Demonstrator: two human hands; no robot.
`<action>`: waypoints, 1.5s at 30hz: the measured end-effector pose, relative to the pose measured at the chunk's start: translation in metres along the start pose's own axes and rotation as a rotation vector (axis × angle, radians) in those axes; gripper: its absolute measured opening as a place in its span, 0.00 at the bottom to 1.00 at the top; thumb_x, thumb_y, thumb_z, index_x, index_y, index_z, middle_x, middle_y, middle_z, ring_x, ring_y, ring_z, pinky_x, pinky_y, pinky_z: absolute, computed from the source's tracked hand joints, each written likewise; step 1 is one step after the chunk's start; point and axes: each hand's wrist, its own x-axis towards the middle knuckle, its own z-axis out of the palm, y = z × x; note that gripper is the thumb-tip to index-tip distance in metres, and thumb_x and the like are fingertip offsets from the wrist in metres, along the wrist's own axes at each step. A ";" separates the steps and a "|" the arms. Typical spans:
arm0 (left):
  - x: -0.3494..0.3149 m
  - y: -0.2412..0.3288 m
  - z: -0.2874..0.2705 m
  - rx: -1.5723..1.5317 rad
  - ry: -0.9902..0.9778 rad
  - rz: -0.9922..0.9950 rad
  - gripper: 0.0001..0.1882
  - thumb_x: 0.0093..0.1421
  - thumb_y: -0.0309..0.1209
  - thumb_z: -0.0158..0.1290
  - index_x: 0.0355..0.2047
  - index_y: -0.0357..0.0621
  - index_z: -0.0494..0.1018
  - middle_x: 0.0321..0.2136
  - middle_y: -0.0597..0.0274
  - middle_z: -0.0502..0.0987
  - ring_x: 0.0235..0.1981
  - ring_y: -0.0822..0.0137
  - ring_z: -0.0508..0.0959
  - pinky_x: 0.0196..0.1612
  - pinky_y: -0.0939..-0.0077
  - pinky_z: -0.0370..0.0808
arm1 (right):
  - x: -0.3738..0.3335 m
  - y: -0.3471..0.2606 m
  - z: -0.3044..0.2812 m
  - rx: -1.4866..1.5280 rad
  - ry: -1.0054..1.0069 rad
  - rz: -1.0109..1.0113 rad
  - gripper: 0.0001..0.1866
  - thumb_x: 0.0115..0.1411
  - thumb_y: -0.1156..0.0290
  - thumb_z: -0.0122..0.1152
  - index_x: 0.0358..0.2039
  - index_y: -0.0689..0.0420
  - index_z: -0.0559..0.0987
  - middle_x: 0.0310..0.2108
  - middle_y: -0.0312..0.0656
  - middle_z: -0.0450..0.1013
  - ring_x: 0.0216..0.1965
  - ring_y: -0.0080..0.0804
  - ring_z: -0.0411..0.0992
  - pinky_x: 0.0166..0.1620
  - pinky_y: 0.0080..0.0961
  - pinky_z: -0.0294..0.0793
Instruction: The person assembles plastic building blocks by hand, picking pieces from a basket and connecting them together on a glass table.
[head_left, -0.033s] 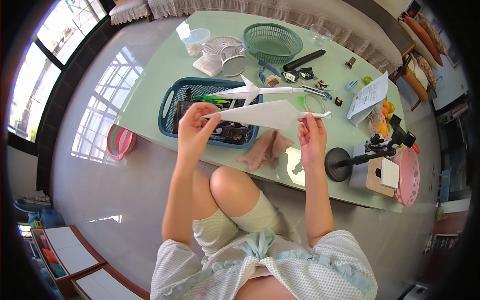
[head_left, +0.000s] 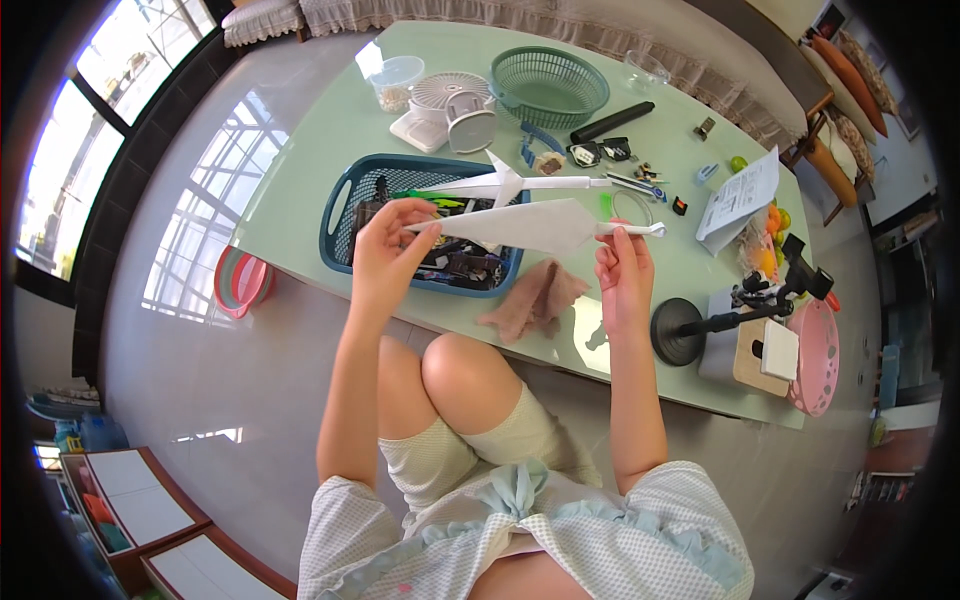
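A white folded-paper dagger (head_left: 545, 224) is stretched between my hands above the table. Its pointed tip is pinched by my left hand (head_left: 392, 240), thumb against fingers. On the other side, my right hand (head_left: 626, 270) grips the thin rolled handle, whose end sticks out past the fingers. Behind it, a second white paper dagger (head_left: 505, 184) with a crossguard rests across a blue basket (head_left: 340, 215), its handle reaching over the table. The basket holds dark items and a bright green piece, partly hidden by the paper and my left hand.
A brown cloth (head_left: 535, 300) lies by the table's near edge. To the right stand a black phone stand (head_left: 678, 330), a tissue box (head_left: 735, 350) and a pink basket (head_left: 815, 350). Farther back are a white fan (head_left: 450, 95), a green basket (head_left: 550, 105), sunglasses (head_left: 600, 151) and a printed sheet (head_left: 738, 200).
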 end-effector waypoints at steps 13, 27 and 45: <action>0.104 -0.021 -0.055 0.984 -0.148 0.289 0.07 0.58 0.33 0.55 0.36 0.50 0.78 0.45 0.63 0.74 0.54 0.57 0.66 0.51 0.66 0.69 | 0.028 -0.006 0.060 -0.429 -0.159 -0.188 0.11 0.63 0.71 0.59 0.44 0.61 0.79 0.33 0.39 0.78 0.33 0.19 0.73 0.34 0.15 0.68; 0.105 -0.042 -0.046 1.196 -0.149 0.240 0.05 0.52 0.34 0.59 0.30 0.51 0.80 0.35 0.64 0.72 0.46 0.59 0.68 0.51 0.64 0.66 | 0.050 0.004 0.069 -0.464 -0.080 -0.221 0.10 0.63 0.72 0.57 0.45 0.60 0.77 0.34 0.38 0.77 0.34 0.19 0.74 0.35 0.17 0.71; 0.090 -0.028 -0.025 1.144 -0.232 0.195 0.11 0.57 0.35 0.56 0.38 0.49 0.82 0.34 0.64 0.77 0.44 0.60 0.72 0.51 0.66 0.69 | 0.047 -0.004 0.065 -0.661 -0.101 -0.172 0.17 0.62 0.74 0.57 0.53 0.58 0.74 0.26 0.41 0.79 0.25 0.19 0.74 0.30 0.16 0.72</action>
